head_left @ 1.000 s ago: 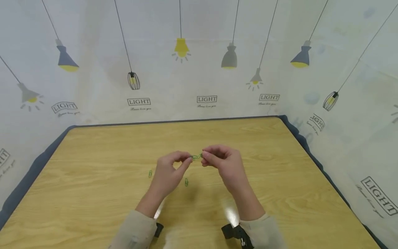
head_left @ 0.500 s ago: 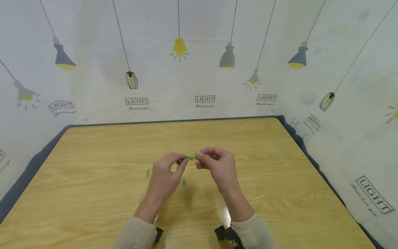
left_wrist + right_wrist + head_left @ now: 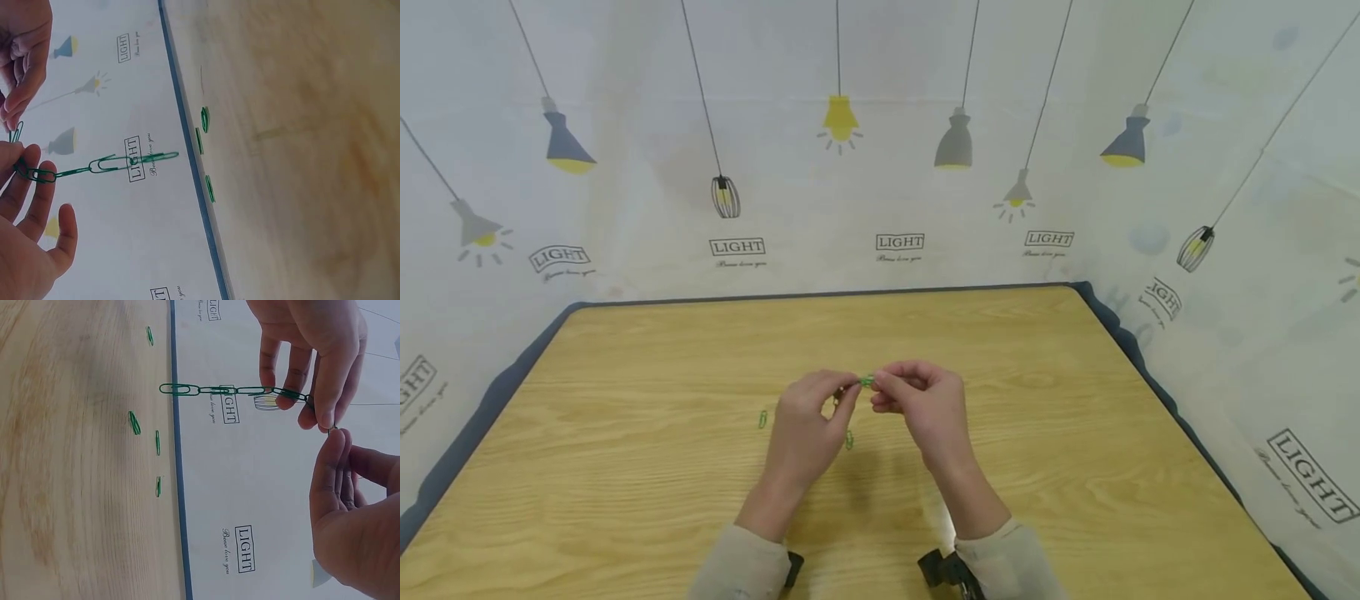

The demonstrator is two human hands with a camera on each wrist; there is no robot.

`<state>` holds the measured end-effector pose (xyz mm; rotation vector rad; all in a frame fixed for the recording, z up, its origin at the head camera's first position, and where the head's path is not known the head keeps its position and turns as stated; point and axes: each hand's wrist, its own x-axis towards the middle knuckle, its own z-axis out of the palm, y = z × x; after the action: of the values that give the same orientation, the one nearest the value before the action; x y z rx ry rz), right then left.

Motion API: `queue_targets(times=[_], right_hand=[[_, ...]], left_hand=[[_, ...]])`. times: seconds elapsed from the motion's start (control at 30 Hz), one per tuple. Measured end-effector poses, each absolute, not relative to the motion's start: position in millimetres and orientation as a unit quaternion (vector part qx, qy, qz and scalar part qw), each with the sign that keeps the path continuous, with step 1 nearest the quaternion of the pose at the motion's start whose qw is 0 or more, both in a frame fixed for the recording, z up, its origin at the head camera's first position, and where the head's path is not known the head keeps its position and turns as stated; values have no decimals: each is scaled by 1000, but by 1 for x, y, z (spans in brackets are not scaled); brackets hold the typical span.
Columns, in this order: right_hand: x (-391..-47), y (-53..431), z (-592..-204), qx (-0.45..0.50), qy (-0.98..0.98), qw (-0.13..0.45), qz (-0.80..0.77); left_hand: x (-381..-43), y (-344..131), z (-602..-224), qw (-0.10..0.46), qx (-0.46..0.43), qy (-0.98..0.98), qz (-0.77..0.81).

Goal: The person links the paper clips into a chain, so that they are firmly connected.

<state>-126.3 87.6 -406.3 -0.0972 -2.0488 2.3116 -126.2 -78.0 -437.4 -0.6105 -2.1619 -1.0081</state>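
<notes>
My left hand [image 3: 808,417] pinches the upper end of a chain of linked green paper clips [image 3: 250,391], thumb against fingers. The chain dangles below that hand, toward the table in both wrist views. Facing it, my right hand [image 3: 928,408] pinches a green paper clip [image 3: 19,130] right at the left fingertips. Between the two hands only a short bit of green wire shows in the head view, and the fingers cover the rest. In the right wrist view, the fingertips of both hands nearly meet around this clip.
Loose green paper clips lie on the wooden table [image 3: 625,483]: one [image 3: 763,419] left of my left hand, another [image 3: 849,439] beside its wrist, and several in the right wrist view, including one [image 3: 149,335] apart. A lamp-printed cloth [image 3: 805,183] surrounds the table.
My right hand has come closer to my left, so the gap with green wire between the fingertips is narrower. Both hands keep their pinch. The camera view has shifted slightly.
</notes>
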Motion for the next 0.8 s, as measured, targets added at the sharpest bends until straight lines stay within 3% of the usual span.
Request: queue_targets(times=[0.8], right_hand=[[-128,98,-407,-41,-646,15,762]], left_hand=[[-126,-82,-438,362,-230,-816,-388]])
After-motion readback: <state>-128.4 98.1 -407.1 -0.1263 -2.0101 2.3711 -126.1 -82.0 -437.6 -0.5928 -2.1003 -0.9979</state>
